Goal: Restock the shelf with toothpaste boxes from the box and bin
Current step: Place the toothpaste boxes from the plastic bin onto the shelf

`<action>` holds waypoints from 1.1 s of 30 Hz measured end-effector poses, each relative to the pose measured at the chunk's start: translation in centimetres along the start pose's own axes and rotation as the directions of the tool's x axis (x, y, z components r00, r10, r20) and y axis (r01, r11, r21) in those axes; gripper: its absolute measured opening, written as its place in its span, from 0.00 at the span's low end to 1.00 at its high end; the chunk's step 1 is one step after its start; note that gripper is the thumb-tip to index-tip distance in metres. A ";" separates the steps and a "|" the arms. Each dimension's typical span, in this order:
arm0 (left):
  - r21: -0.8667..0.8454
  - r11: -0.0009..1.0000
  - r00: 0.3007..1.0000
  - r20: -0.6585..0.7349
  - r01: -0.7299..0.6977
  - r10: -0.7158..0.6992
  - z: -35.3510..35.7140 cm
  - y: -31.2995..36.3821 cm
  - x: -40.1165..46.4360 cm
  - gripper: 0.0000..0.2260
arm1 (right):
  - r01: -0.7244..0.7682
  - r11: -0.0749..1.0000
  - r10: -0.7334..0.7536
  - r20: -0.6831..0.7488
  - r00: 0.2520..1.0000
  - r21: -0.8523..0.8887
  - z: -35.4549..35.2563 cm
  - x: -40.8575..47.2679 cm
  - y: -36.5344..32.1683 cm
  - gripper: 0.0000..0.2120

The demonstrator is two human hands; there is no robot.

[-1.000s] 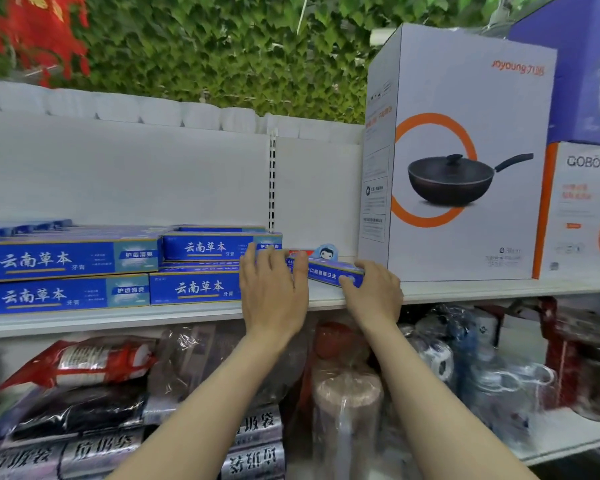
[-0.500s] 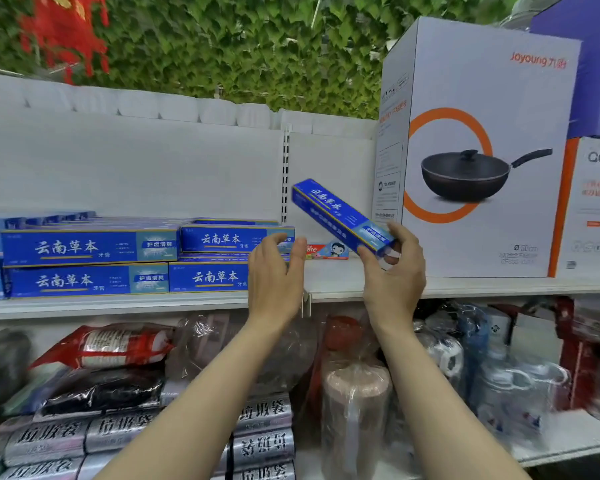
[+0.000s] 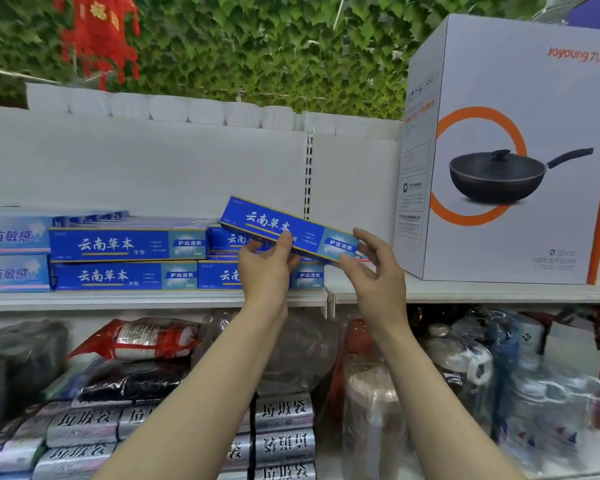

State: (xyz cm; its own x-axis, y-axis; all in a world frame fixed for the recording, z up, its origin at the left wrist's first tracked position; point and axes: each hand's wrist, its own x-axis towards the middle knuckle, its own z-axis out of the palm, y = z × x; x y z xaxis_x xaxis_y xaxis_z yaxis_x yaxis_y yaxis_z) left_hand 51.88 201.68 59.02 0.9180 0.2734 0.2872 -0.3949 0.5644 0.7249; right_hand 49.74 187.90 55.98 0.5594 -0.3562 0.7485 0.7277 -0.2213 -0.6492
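Observation:
A blue toothpaste box (image 3: pixel 284 228) is held in the air just above the white shelf (image 3: pixel 118 299), its printed face toward me and its right end tilted down. My left hand (image 3: pixel 265 271) pinches its lower middle edge between thumb and fingers. My right hand (image 3: pixel 374 271) pinches its right end. Stacked blue toothpaste boxes (image 3: pixel 127 259) lie two high on the shelf to the left, partly hidden behind my left hand. Paler blue boxes (image 3: pixel 13 251) sit at the far left.
A large white wok carton (image 3: pixel 510 150) stands on the shelf to the right. Bare shelf lies between it and the stacks. The lower shelf holds wrapped goods, silver bag rolls (image 3: pixel 284 415) and plastic-wrapped jars (image 3: pixel 373 400). Green leaves cover the wall above.
The box, held steeply tilted by my right hand alone half a second ago, has turned face-on and moved left. My left hand has come up and taken hold of it.

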 end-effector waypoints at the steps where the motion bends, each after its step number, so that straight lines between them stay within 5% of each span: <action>1: -0.008 1.000 1.000 0.000 -0.010 0.010 -0.3 0.0 0.0 0.14 | -0.058 0.998 0.058 -0.016 0.998 0.004 0.2 0.2 0.1 0.17; 8: 0.054 0.997 0.998 0.030 -0.058 0.057 -2.2 0.0 0.7 0.16 | -0.266 0.955 0.258 0.081 0.963 0.130 1.1 1.4 0.6 0.12; 14: 0.412 0.897 0.987 0.039 -0.157 0.154 -4.1 1.2 1.1 0.21 | -0.231 0.961 0.243 -0.061 0.968 0.154 0.6 3.3 1.2 0.10; 19: 0.683 0.620 0.897 0.121 -0.387 0.426 -5.1 1.7 1.0 0.15 | -0.211 0.977 0.211 0.001 0.978 0.040 1.8 4.1 2.2 0.11; 24: 0.849 0.272 0.829 0.289 -0.454 0.479 -5.8 0.9 1.5 0.16 | -0.186 0.982 0.189 0.069 0.980 -0.043 3.1 4.3 2.2 0.18; 29: 0.881 0.122 0.809 0.356 -0.457 0.467 -6.0 0.3 1.8 0.20 | -0.035 0.980 0.018 -0.091 0.996 -0.195 3.5 2.7 1.2 0.15; 33: 0.894 0.081 0.813 0.360 -0.441 0.458 -5.7 0.0 2.0 0.27 | 0.012 0.923 -0.007 0.015 1.000 -0.386 4.2 1.6 1.8 0.14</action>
State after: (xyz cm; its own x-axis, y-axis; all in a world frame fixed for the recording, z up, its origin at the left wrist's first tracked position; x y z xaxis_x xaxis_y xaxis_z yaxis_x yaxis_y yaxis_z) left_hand 53.53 206.67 56.10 0.5782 0.2001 0.7910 -0.4048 -0.7713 0.4911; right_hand 53.58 190.73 56.60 0.5600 -0.3409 0.7551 0.5253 -0.5586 -0.6418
